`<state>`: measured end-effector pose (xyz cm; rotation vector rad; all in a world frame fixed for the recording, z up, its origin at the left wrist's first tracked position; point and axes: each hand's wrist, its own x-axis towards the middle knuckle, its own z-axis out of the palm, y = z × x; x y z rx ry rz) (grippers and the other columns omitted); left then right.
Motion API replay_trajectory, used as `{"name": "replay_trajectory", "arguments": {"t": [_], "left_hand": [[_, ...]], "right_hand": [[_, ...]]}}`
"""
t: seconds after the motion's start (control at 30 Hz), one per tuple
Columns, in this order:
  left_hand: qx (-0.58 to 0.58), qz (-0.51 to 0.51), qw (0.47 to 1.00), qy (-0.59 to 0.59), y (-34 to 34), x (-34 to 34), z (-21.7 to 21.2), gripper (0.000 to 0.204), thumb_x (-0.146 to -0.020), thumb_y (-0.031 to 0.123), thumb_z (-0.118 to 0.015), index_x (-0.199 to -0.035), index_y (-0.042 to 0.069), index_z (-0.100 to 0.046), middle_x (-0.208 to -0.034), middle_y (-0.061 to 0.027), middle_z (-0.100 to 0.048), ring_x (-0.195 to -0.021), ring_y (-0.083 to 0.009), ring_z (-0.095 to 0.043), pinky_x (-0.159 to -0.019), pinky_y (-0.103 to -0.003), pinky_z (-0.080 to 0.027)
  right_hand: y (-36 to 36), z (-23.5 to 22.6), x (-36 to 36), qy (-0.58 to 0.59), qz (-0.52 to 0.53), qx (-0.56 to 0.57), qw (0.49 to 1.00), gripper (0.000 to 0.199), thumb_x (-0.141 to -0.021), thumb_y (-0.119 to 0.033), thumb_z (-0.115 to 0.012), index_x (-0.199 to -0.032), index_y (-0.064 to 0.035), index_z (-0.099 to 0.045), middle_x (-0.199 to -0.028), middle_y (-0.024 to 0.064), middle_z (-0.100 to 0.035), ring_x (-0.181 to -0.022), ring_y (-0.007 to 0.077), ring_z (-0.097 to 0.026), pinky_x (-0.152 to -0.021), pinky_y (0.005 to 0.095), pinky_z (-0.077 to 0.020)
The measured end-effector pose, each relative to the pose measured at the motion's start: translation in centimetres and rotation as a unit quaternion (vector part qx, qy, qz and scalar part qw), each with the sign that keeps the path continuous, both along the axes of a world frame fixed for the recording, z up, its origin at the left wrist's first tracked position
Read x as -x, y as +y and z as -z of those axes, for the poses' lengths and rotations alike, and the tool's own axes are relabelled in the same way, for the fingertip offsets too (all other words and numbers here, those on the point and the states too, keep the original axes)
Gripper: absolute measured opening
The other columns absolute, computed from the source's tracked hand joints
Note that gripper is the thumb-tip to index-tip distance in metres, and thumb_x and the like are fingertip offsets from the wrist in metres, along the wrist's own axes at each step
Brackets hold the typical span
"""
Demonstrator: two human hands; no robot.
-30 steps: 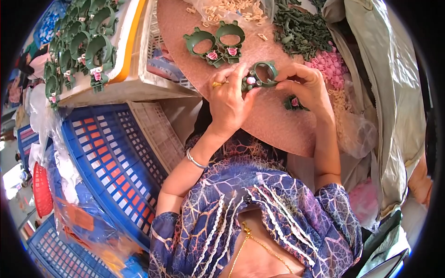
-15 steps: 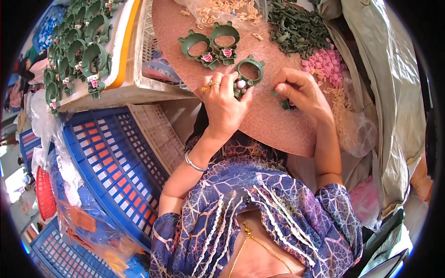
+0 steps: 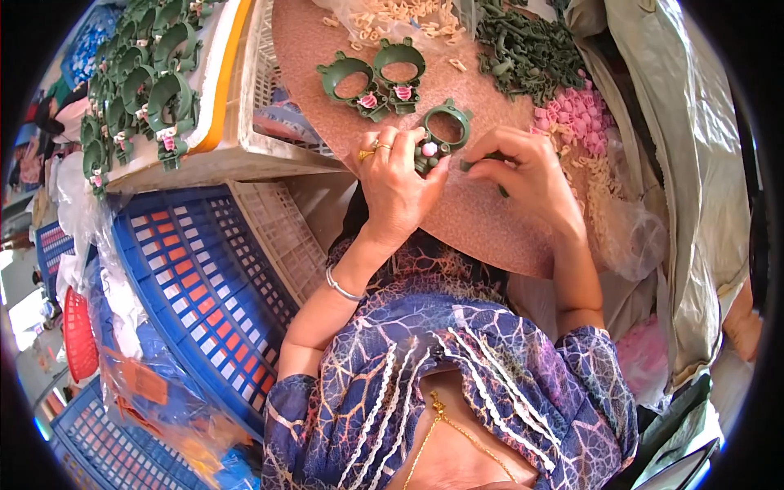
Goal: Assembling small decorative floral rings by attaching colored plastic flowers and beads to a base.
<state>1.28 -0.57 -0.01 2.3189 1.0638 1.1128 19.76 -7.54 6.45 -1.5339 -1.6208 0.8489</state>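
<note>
My left hand pinches a green plastic ring piece with a pink bead at its base, holding it on the round brown board. My right hand sits just to its right, fingers closed on a small dark green part pointed at the ring. Two finished green rings with pink centres lie on the board above my left hand. A heap of dark green parts and a cluster of pink pieces lie at the board's upper right.
A white crate at the upper left carries a tray with several finished green rings. Blue plastic crates stand at the left, a red basket beyond them. Beige small parts lie in a clear bag at the top. Grey cloth hangs at the right.
Both hands have shifted slightly down and left on the board with the ring; my right hand has come closer to it with the small green part.
</note>
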Motion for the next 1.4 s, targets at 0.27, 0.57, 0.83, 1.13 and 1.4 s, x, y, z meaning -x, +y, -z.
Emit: {"name": "replay_trajectory", "arguments": {"t": [0.27, 0.57, 0.83, 1.13, 1.4], "left_hand": [[-0.013, -0.010, 1.000, 0.010, -0.2, 0.0, 0.7, 0.041, -0.065, 0.020, -0.083, -0.100, 0.009, -0.064, -0.093, -0.0076, -0.058, -0.095, -0.0297, -0.055, -0.091, -0.046, -0.038], [-0.008, -0.016, 1.000, -0.007, -0.2, -0.2, 0.7, 0.042, -0.063, 0.018, -0.084, -0.100, 0.008, -0.065, -0.092, -0.0083, -0.060, -0.093, -0.0307, -0.056, -0.089, -0.045, -0.040], [-0.008, -0.008, 1.000, -0.028, 0.4, -0.2, 0.5, 0.038, -0.065, 0.016, -0.082, -0.097, 0.008, -0.064, -0.089, -0.0081, -0.060, -0.091, -0.0306, -0.057, -0.088, -0.044, -0.039], [-0.004, -0.024, 1.000, 0.009, -0.5, 0.5, 1.0, 0.037, -0.067, 0.018, -0.080, -0.099, 0.008, -0.064, -0.096, -0.0106, -0.060, -0.097, -0.0320, -0.056, -0.091, -0.047, -0.039], [-0.010, 0.000, 1.000, 0.022, -0.3, -0.8, 0.5, 0.042, -0.064, 0.020, -0.083, -0.100, 0.009, -0.064, -0.096, -0.0088, -0.060, -0.099, -0.0299, -0.057, -0.093, -0.045, -0.039]], "right_hand": [[0.9, 2.3, 0.4, 0.026, 0.048, -0.020, 0.998, 0.011, -0.080, -0.004, -0.076, -0.090, -0.0016, -0.072, -0.079, 0.0050, -0.067, -0.072, 0.0125, -0.062, -0.064, 0.0282, -0.0488], [2.0, 0.8, 0.4, 0.139, 0.096, 0.185, 0.968, 0.004, -0.088, -0.005, -0.073, -0.090, -0.0023, -0.070, -0.073, -0.0010, -0.065, -0.062, 0.0051, -0.059, -0.056, 0.0209, -0.0491], [4.4, -2.1, 1.4, -0.071, 0.086, 0.220, 0.969, 0.015, -0.083, -0.012, -0.076, -0.082, -0.0002, -0.067, -0.065, 0.0007, -0.061, -0.056, 0.0054, -0.055, -0.050, 0.0242, -0.0462], [4.8, -3.5, 0.2, -0.163, -0.031, 0.193, 0.967, 0.027, -0.082, -0.024, -0.076, -0.096, -0.0012, -0.073, -0.081, 0.0156, -0.073, -0.069, 0.0240, -0.070, -0.063, 0.0356, -0.0534], [8.0, 1.4, -4.6, -0.354, 0.246, -0.014, 0.902, 0.012, -0.089, -0.009, -0.061, -0.097, -0.0063, -0.070, -0.095, 0.0124, -0.070, -0.092, 0.0349, -0.067, -0.077, 0.0451, -0.0534]]}}
